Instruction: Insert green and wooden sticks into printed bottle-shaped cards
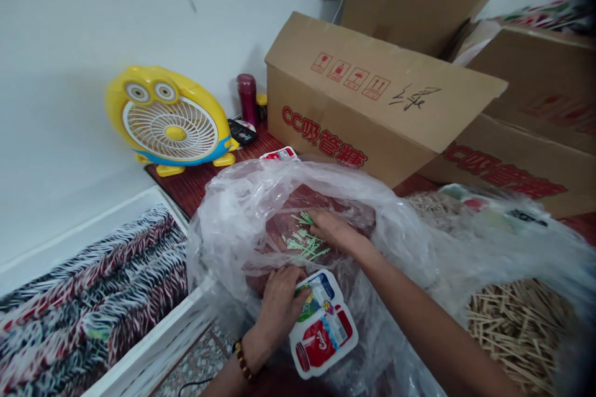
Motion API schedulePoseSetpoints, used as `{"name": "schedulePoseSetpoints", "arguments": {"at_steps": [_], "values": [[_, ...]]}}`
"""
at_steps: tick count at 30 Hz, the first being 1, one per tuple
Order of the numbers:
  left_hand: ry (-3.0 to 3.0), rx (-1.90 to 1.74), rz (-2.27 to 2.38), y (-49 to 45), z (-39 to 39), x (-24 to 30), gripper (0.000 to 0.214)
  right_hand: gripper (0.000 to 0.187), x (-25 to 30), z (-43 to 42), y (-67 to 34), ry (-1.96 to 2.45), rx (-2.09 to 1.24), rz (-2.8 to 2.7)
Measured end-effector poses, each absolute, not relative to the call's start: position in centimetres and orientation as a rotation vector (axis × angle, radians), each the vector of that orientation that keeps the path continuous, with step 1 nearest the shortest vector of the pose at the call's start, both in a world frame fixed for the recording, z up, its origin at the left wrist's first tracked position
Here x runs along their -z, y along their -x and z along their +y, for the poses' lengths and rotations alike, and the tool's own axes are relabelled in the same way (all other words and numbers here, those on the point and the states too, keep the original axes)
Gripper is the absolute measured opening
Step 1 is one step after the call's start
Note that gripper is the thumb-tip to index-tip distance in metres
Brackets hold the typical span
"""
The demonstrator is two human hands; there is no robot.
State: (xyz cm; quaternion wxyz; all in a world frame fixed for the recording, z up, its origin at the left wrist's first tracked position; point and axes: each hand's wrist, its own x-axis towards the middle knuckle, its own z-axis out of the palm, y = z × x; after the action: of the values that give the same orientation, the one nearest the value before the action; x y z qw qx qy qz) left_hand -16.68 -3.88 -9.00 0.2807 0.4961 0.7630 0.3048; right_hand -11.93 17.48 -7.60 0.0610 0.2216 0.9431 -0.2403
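Note:
A clear plastic bag [223, 198] lies wide open on the dark red table, with a loose heap of thin green straws [307, 247] inside it. My right hand [338, 229] reaches into the bag from the right, fingers closed on a small bunch of these straws. At the near edge of the bag, my left hand [282, 298] grips a bottle-shaped Cola packet [321, 332], thumb on its printed face. The left fingertips are partly hidden.
A white crate [139, 347] of striped, packed goods stands at left. Behind are a yellow fan [174, 130], a purple flask [246, 98], a remote [242, 131] and an open carton [316, 111]. To the right lie tan sticks [521, 329] in plastic and another carton [526, 130].

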Motion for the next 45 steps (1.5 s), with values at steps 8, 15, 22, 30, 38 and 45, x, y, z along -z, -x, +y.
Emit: {"name": "schedulePoseSetpoints", "arguments": {"at_steps": [8, 15, 22, 30, 38, 45], "values": [[-1.331, -0.808, 2.04, 16.7, -3.8, 9.4, 0.002, 0.028, 10.5, 18.2, 10.0, -0.926, 1.398, 2.852], [-1.302, -0.802, 2.046, 16.6, -3.7, 9.3, 0.002, 0.028, 11.3, 16.4, 8.4, -1.155, 1.807, 2.842], [-1.253, -0.801, 2.034, 16.8, -3.6, 9.2, 0.005, 0.019, 13.1, 15.0, 8.0, -1.347, 2.061, 2.743], [-1.27, -0.834, 2.013, 16.8, -3.6, 9.1, 0.011, 0.029, 11.3, 14.5, 7.6, -1.284, 2.563, 2.309], [-1.3, -0.783, 2.075, 16.6, -3.4, 9.5, 0.011, 0.024, 9.8, 13.5, 6.8, -0.953, 2.812, 2.053], [-1.351, -0.699, 2.15, 16.3, -3.1, 9.9, 0.007, 0.024, 9.2, 12.8, 6.4, -0.816, 2.861, 1.949]]}}
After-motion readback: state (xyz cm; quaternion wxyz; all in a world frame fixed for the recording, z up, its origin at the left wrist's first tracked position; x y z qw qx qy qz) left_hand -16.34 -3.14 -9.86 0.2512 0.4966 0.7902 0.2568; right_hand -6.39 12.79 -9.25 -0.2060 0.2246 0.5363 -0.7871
